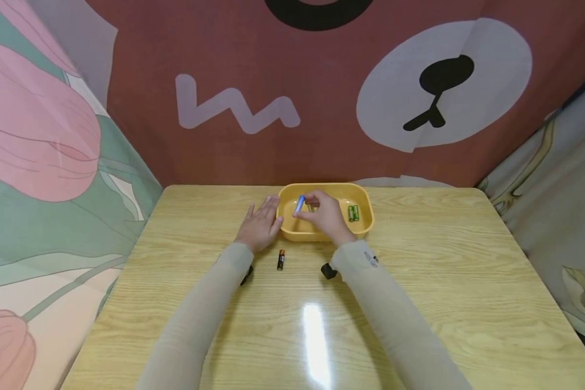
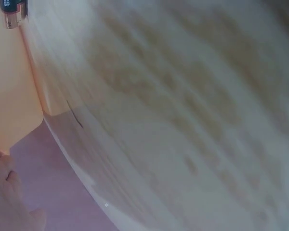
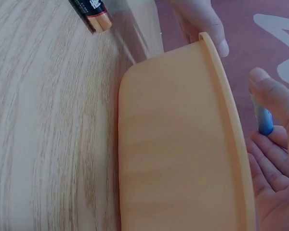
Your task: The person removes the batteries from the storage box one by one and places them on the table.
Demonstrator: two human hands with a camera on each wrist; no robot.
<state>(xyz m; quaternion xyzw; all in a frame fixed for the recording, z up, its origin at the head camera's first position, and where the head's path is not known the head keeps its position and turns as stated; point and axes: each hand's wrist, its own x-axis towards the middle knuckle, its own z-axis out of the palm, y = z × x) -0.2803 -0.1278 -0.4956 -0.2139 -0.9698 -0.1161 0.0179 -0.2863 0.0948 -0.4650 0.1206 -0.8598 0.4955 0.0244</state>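
Over the left part of a yellow plastic bin (image 1: 317, 237), my right hand (image 1: 327, 215) pinches a blue battery (image 1: 299, 203) between thumb and fingers. In the right wrist view the blue end of that battery (image 3: 265, 120) shows beyond the bin's rim. My left hand (image 1: 260, 226) lies with fingers extended at the bin's left side, its thumb at the rim. Two green batteries (image 1: 353, 213) lie side by side in the right part of the bin. Another small item in there is mostly hidden behind my right hand.
A black battery with an orange end (image 1: 280, 260) lies on the wooden table (image 1: 443, 271) in front of the bin, between my forearms. Behind the table's far edge hangs a printed curtain (image 1: 322, 157). Small black wrist devices sit under both sleeves.
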